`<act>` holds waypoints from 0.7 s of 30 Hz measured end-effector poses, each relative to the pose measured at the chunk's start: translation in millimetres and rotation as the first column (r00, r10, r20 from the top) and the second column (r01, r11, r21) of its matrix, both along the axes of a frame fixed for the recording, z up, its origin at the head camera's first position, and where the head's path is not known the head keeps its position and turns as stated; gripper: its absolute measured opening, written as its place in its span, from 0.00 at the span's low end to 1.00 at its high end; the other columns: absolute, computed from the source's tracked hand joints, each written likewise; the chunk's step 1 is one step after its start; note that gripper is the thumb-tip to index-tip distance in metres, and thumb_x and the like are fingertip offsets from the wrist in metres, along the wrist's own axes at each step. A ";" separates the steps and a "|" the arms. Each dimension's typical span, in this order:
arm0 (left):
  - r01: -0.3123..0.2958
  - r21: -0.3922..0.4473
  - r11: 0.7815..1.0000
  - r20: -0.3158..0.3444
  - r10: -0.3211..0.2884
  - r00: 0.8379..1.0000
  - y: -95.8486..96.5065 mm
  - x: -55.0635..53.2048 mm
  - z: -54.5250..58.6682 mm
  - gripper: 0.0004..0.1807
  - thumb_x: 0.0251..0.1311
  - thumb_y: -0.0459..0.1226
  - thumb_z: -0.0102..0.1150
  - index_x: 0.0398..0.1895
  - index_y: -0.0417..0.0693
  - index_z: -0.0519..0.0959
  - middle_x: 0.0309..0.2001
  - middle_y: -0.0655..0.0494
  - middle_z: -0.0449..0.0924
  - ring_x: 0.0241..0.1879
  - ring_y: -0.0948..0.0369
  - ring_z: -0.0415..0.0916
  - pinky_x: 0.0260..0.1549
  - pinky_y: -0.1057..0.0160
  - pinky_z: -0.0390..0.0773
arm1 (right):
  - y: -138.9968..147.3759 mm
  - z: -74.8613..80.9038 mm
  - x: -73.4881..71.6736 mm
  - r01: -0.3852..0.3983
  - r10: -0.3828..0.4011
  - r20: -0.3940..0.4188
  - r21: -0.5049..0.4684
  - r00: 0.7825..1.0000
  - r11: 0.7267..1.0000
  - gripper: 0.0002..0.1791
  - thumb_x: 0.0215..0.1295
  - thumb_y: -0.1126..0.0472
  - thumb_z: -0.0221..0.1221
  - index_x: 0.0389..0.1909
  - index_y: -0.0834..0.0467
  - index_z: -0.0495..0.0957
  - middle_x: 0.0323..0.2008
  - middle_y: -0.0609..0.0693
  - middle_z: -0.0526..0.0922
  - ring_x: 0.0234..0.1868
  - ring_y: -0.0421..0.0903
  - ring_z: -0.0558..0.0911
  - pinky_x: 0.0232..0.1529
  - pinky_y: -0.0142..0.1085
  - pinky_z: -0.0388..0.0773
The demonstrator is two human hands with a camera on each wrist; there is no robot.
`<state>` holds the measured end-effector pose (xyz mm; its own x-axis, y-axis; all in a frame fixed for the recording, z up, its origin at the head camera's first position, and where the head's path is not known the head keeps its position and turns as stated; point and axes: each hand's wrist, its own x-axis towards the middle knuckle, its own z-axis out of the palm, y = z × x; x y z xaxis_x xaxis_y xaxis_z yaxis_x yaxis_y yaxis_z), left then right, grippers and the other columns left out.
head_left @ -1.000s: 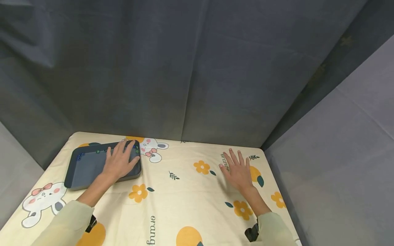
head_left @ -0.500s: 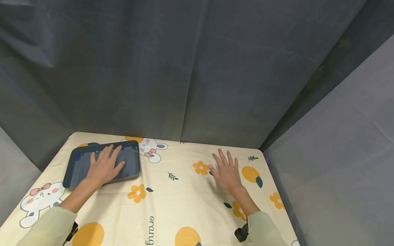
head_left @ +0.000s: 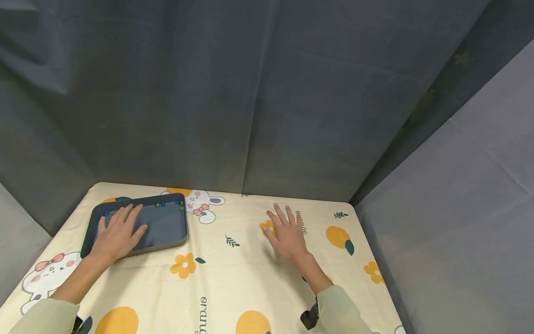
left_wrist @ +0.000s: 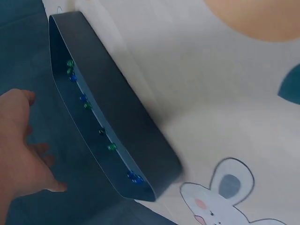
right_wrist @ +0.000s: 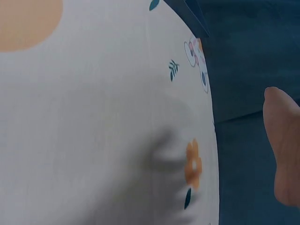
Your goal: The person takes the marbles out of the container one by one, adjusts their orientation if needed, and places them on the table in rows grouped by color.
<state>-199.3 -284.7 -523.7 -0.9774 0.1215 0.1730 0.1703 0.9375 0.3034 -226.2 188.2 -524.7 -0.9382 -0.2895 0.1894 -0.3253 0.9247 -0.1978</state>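
Observation:
A dark grey rectangular tray [head_left: 167, 227] lies at the left of the table. Several small shiny blue and green balls, like glass marbles [left_wrist: 112, 147], lie along one inner side of it. My left hand [head_left: 117, 234] is spread above the tray's left half and holds nothing; in the left wrist view its fingers are apart from the tray. To the right, my right hand [head_left: 288, 236] hovers over the cloth with fingers spread and nothing in it, casting a shadow. Only part of this hand [right_wrist: 283, 145] shows in the right wrist view.
A cream cloth [head_left: 225, 283] printed with flowers, oranges and rabbits covers the table. A dark grey curtain [head_left: 200, 93] hangs behind the far edge. Paler grey panels stand at the right [head_left: 467, 222] and left [head_left: 18, 232].
Both hands have moved left, fingers still spread. The left hand has passed from the tray's right side to its left half, uncovering marbles at the back right. The tray stays in place.

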 end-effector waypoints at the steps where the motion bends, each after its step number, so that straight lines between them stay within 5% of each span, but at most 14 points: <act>1: 0.000 0.006 1.000 -0.004 0.000 1.000 -2.9 1.2 -0.3 0.36 0.72 0.47 0.54 0.74 0.39 0.56 0.70 0.27 0.54 0.68 0.29 0.50 0.58 0.21 0.38 | -3.5 -1.4 0.1 -0.001 0.001 0.003 0.001 1.000 1.000 0.31 0.75 0.40 0.47 0.73 0.49 0.66 0.77 0.50 0.54 0.77 0.60 0.49 0.69 0.66 0.45; 12: -0.024 0.046 0.999 0.000 0.024 1.000 -29.0 4.3 -2.3 0.38 0.72 0.48 0.53 0.77 0.41 0.51 0.69 0.25 0.52 0.67 0.28 0.49 0.58 0.20 0.35 | -28.8 -5.4 -2.2 -0.011 0.010 0.040 0.021 0.999 1.000 0.35 0.75 0.34 0.39 0.75 0.47 0.62 0.78 0.49 0.51 0.78 0.58 0.46 0.70 0.64 0.46; 21: -0.043 0.058 0.997 0.012 0.043 0.999 -56.3 11.1 -7.2 0.40 0.73 0.49 0.51 0.78 0.40 0.48 0.69 0.23 0.49 0.66 0.26 0.47 0.57 0.19 0.33 | -53.3 -10.2 -2.2 -0.035 0.032 0.057 0.047 0.998 0.998 0.34 0.76 0.38 0.41 0.76 0.50 0.61 0.79 0.49 0.50 0.77 0.58 0.46 0.70 0.63 0.48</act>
